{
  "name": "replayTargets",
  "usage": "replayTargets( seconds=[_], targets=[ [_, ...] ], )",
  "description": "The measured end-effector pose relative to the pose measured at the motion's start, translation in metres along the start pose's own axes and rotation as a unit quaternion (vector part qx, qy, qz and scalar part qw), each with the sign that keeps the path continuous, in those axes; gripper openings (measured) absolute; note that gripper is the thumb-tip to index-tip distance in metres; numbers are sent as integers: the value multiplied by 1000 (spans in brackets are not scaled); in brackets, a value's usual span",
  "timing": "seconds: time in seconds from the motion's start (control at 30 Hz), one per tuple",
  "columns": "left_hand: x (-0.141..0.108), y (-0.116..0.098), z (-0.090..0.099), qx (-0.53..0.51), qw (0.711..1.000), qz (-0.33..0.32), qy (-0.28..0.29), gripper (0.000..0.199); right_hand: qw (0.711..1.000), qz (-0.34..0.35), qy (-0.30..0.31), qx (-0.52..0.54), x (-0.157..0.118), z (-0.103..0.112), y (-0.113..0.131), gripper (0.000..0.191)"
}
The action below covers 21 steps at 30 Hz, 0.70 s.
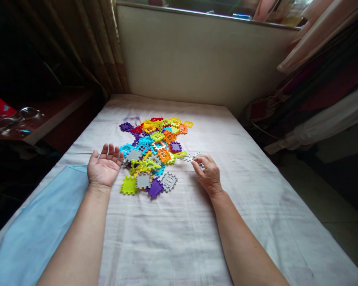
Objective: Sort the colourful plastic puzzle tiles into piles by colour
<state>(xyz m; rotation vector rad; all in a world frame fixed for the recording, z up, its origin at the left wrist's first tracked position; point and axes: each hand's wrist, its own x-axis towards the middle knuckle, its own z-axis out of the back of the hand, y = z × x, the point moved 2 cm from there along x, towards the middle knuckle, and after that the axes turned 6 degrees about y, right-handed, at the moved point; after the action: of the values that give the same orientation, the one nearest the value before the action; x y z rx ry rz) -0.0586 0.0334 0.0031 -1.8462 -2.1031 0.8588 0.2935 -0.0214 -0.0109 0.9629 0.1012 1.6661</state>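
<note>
A heap of colourful plastic interlocking tiles (158, 145) with toothed edges lies on a sheet-covered bed. My left hand (104, 167) rests palm up at the heap's left side, fingers spread and holding nothing. Close to its fingertips is a solid grey tile (133, 155). To the right of the heap, my right hand (208, 173) has its thumb and fingers closed at a grey interlocking tile (188, 157), partly hidden by the fingers. At the near edge lie a lime tile (128, 185), a purple tile (155, 188) and a grey window tile (169, 181).
Light blue cloth (56, 214) lies along the bed's left side. Eyeglasses (29, 113) sit on a dark wooden table (47, 119) at left. A pale wall (197, 59) with a ledge rises behind the bed. Hanging cloths (325, 115) are at right.
</note>
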Motion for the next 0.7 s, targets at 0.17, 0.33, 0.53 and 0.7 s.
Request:
replayTargets(
  seconds=[0.17,0.33,0.53,0.7],
  targets=[
    [0,0,0,-3,1000,0,2,34,1000,-10,8,9,1,15,-12,17],
    [0,0,0,-3,1000,2,3,33,996,-30,-84,-1,3,33,-22,17],
    [1,-1,1,2,1000,1,7,30,989,-90,-109,-49,-1,35,-39,25],
    [1,-2,0,5,1000,5,6,33,973,-178,-103,-108,-8,29,-54,29]
  ],
)
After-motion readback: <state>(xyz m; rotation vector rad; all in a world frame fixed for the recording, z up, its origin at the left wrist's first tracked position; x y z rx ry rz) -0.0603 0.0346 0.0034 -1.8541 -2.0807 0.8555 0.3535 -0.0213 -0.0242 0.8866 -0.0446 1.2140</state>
